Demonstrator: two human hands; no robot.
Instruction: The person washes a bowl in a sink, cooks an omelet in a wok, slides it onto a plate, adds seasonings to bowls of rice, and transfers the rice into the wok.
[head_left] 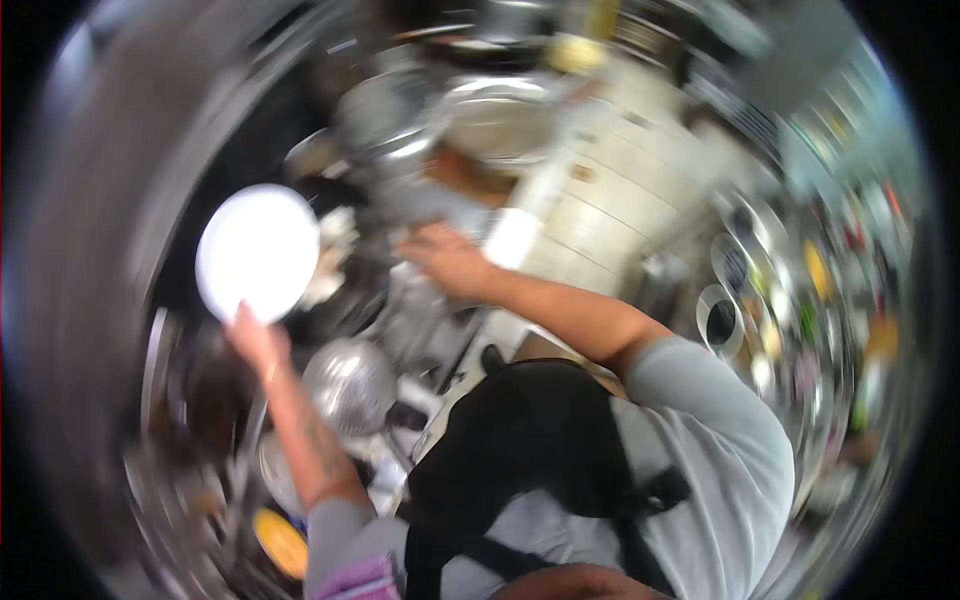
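A white round plate (258, 255) is in my left hand (258, 343), which grips it by its near edge over the dark stove area at the left. Beside the plate, a pan (350, 295) with something white and crumpled (332, 258) shows partly. My right hand (447, 260) reaches over the metal counter edge, palm down; motion blurs its fingers, and whether it holds anything is unclear. Just beyond it lies a greyish cloth-like thing (450, 205).
Metal bowls or pans (495, 125) stand at the top middle. A shiny round metal vessel (350, 386) sits near my left forearm. Tiled floor (620, 185) lies to the right, with a counter of several containers (722, 318) beyond. An orange-yellow oval thing (281, 542) is at lower left.
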